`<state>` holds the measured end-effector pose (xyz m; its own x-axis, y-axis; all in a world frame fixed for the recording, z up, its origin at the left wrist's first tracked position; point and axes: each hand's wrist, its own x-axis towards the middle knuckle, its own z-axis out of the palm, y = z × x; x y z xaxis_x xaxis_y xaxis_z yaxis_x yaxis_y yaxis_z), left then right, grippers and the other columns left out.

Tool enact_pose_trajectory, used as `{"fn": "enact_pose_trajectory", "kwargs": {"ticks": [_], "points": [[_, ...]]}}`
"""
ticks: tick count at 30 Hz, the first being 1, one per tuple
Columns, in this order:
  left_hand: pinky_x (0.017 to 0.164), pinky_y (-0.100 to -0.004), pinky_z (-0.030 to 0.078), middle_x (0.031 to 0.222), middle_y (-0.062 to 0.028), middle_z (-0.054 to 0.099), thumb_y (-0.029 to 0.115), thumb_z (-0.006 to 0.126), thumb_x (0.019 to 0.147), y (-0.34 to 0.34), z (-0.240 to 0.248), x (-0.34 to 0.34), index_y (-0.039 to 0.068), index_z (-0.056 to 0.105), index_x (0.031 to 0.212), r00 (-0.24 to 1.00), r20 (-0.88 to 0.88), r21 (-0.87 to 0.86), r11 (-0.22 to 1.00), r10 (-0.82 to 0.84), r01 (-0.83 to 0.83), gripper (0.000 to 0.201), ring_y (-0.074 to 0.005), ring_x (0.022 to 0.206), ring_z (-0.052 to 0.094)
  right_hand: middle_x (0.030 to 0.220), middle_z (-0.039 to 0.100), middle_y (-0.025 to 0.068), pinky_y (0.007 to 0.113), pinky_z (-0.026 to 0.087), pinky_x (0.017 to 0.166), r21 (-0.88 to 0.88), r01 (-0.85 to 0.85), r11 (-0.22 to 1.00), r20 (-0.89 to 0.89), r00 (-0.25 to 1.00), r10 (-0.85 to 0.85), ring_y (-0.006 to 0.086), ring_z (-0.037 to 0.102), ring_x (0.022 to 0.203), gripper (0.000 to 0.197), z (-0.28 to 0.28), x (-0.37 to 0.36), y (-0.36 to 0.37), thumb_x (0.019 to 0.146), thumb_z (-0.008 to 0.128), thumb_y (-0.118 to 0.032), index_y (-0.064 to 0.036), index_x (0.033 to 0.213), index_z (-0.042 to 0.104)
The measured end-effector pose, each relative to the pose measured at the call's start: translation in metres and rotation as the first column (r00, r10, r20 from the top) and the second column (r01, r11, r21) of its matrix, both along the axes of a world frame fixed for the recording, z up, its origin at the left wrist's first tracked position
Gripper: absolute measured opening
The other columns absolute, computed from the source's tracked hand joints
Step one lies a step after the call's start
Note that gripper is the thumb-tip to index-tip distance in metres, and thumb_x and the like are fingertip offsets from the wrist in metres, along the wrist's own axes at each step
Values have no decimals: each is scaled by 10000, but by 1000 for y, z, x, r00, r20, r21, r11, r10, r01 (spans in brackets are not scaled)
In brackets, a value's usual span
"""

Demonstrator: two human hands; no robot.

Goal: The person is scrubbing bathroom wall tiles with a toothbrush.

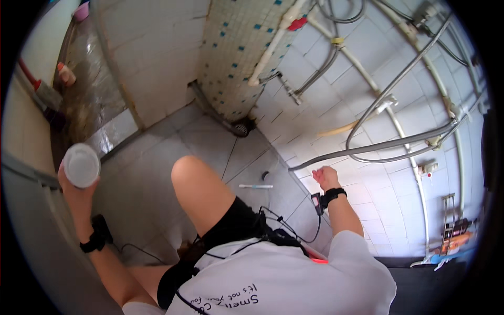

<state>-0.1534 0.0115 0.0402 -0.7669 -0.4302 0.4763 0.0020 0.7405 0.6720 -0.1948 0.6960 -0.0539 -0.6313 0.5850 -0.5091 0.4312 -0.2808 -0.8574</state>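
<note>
My left hand [76, 197], raised at the far left, is wrapped round a round whitish plastic tub [82, 165]. Its pale, cloudy round face is turned up toward me; whether anything is inside, I cannot tell. Beside the tiled wall on the right, my right hand [326, 177] is curled closed, with nothing visible in it. On the floor between my knee and that hand lies a thin white stick-like thing [256, 186] with a bluish middle. Close behind it is a small dark round piece [265, 175].
Grey hoses [378, 147] and white pipes [420, 184] with taps run along the right wall. A dark hose reaches the floor drain [241, 127] by the mosaic column [236, 58]. A raised threshold [113, 134] edges the doorway at left, with a bottle [66, 74] beyond.
</note>
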Motion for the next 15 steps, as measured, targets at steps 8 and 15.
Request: {"fn": "enact_pose_trajectory", "kwargs": {"ticks": [8, 15], "points": [[954, -423, 326, 1207, -169, 439, 101, 733, 484, -26, -1, -73, 10, 390, 1219, 985, -79, -366, 923, -156, 117, 816, -344, 1137, 392, 855, 472, 17, 204, 395, 647, 502, 816, 288, -828, 549, -112, 84, 443, 731, 338, 158, 25, 56, 819, 473, -21, -15, 1147, 395], [919, -384, 354, 1223, -176, 411, 166, 759, 568, 68, 53, -100, 3, 380, 1244, 933, -59, -348, 884, -354, 313, 792, -305, 1111, 431, 823, 579, 81, 276, 406, 641, 505, 802, 319, -856, 416, 308, 162, 519, 743, 358, 449, 43, 142, 807, 549, -246, 29, 1032, 520]]}}
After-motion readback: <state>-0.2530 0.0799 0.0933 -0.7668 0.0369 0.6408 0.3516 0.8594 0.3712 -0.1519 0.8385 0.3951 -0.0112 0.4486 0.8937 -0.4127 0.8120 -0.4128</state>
